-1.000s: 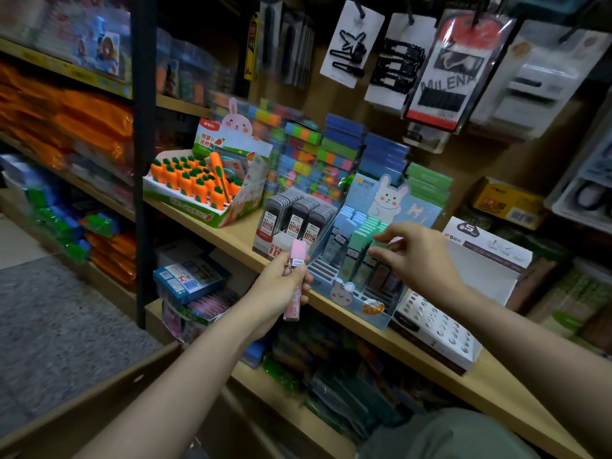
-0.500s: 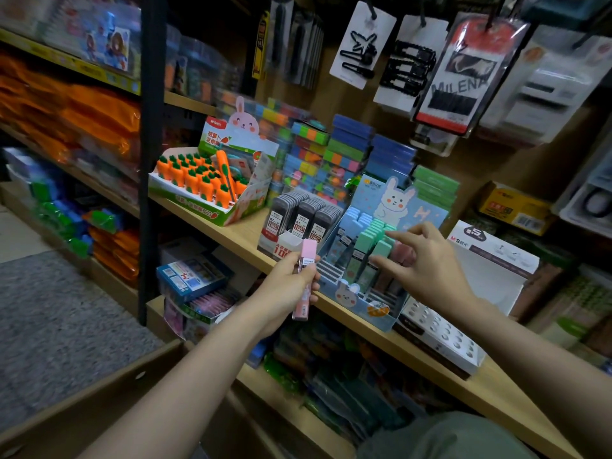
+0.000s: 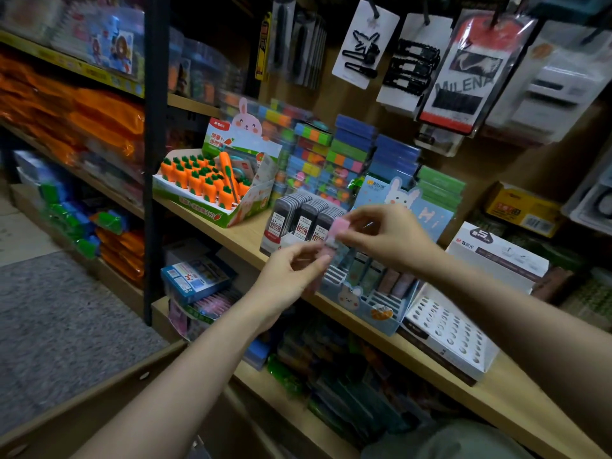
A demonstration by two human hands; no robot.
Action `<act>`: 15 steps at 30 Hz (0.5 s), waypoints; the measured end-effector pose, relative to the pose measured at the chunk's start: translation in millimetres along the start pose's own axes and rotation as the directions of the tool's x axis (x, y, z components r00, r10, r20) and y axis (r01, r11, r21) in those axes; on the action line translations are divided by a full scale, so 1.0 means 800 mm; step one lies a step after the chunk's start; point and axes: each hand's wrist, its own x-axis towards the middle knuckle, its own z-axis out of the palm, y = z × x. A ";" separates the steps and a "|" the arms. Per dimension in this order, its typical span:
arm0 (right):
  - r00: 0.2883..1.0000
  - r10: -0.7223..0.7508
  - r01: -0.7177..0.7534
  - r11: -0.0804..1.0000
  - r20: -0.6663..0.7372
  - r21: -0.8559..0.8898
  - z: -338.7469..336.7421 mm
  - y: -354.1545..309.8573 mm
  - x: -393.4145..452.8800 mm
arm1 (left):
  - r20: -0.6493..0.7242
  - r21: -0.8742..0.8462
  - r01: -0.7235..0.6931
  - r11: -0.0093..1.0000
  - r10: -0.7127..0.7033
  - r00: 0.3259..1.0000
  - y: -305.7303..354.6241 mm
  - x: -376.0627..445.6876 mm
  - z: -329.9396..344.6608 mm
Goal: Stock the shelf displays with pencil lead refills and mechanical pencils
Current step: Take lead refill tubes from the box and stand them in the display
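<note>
A pink lead refill case (image 3: 337,230) is held between both hands in front of the shelf. My left hand (image 3: 291,276) grips its lower part, and my right hand (image 3: 387,240) pinches its pink top end. Just behind them stands the light blue bunny display box (image 3: 367,299) with several green and pink refill cases in its slots. To its left sits a display of black lead refill cases (image 3: 306,220). The lower half of the pink case is blurred and partly hidden by my fingers.
An orange carrot-eraser display (image 3: 212,187) stands left on the wooden shelf (image 3: 238,238). A white box with a perforated tray (image 3: 453,332) sits right of the bunny box. Hair clips on cards (image 3: 364,44) hang above. A cardboard box edge (image 3: 99,402) lies at lower left.
My right hand left the refills in the bunny display and came left to pinch the top of the pink case. My left hand lifted the case up and right toward it.
</note>
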 end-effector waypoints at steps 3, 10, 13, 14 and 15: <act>0.991 0.122 -0.106 0.967 -0.057 0.230 -0.035 0.005 0.011 | -0.147 0.295 -0.037 0.955 0.084 0.986 -0.001 0.003 -0.016; 0.954 0.263 -0.136 0.809 -0.146 0.573 -0.093 0.032 0.008 | 0.031 0.753 -0.225 0.618 0.308 0.951 0.011 0.026 -0.018; 0.932 0.286 -0.069 0.744 -0.223 0.664 -0.113 0.049 -0.006 | 0.202 0.823 -0.336 0.458 0.316 0.927 0.024 0.050 0.012; 0.929 0.285 -0.056 0.739 -0.236 0.671 -0.120 0.055 -0.011 | 0.253 0.846 -0.362 0.392 0.303 0.919 0.026 0.058 0.020; 0.929 0.282 -0.052 0.739 -0.239 0.671 -0.126 0.062 -0.017 | 0.295 0.872 -0.379 0.311 0.283 0.912 0.027 0.064 0.028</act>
